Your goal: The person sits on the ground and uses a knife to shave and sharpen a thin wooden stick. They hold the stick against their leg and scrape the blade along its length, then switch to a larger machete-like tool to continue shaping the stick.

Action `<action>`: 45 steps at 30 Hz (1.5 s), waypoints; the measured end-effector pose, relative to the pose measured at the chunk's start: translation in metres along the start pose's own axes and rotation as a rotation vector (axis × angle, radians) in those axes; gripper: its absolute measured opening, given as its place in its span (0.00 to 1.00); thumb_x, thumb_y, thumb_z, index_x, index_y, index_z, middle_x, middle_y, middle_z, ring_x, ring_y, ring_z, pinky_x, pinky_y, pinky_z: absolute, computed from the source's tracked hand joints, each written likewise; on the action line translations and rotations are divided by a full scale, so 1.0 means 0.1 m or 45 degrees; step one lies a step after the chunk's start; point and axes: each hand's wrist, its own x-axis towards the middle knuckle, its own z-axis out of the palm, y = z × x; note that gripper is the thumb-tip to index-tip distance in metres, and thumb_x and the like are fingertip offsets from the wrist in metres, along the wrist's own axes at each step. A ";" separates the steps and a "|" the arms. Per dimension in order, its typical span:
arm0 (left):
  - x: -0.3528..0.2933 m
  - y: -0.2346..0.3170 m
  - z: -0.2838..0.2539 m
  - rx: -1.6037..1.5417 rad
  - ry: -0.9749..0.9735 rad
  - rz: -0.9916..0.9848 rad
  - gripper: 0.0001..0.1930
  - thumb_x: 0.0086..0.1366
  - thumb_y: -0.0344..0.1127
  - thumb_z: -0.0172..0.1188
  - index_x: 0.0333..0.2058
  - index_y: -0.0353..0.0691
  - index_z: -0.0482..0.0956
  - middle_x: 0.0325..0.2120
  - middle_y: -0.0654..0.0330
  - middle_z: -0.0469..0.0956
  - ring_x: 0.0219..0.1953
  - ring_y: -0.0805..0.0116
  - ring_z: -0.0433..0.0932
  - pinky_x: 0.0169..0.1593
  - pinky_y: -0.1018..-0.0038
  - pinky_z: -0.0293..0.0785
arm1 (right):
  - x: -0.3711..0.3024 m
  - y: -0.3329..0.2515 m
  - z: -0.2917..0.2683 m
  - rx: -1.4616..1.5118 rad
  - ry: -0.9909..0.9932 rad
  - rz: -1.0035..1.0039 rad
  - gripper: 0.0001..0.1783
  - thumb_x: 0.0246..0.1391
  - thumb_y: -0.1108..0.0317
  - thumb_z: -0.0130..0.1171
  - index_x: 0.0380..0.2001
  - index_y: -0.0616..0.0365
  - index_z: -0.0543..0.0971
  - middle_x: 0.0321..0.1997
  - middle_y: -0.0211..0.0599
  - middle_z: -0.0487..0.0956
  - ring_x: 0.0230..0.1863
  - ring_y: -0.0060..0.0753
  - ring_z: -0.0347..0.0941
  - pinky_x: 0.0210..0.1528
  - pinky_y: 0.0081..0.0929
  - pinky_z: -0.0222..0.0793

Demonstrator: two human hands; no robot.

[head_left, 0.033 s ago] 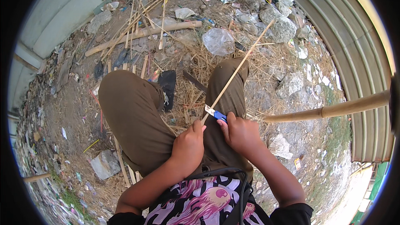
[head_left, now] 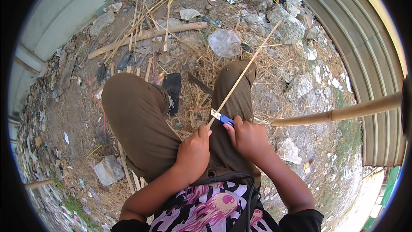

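Note:
My left hand (head_left: 194,149) is closed around the near end of a thin bamboo strip (head_left: 244,72). The strip slants up and away to the right, across my right thigh, its far end near the rocks. In my right hand (head_left: 251,136) is a blue utility knife (head_left: 226,120), gripped by its handle. The knife's blade (head_left: 215,114) lies against the strip, just beyond my left hand. My palms and the lower end of the strip are hidden by my fingers.
A thick bamboo pole (head_left: 184,27) lies at the far left among several thin bamboo strips (head_left: 166,25). Another bamboo pole (head_left: 339,114) juts in from the right, before a corrugated metal sheet (head_left: 365,51). A clear plastic bag (head_left: 224,43), rocks (head_left: 285,25) and dry shavings litter the ground.

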 end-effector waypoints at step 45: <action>-0.14 -0.07 -0.53 -1.197 -0.685 -0.686 0.15 0.78 0.45 0.43 0.39 0.40 0.70 0.19 0.71 0.63 0.16 0.84 0.60 0.18 0.82 0.59 | 0.07 0.13 0.01 0.101 0.134 -0.056 0.23 0.67 0.49 0.49 0.26 0.56 0.70 0.11 0.46 0.73 0.14 0.54 0.73 0.18 0.46 0.68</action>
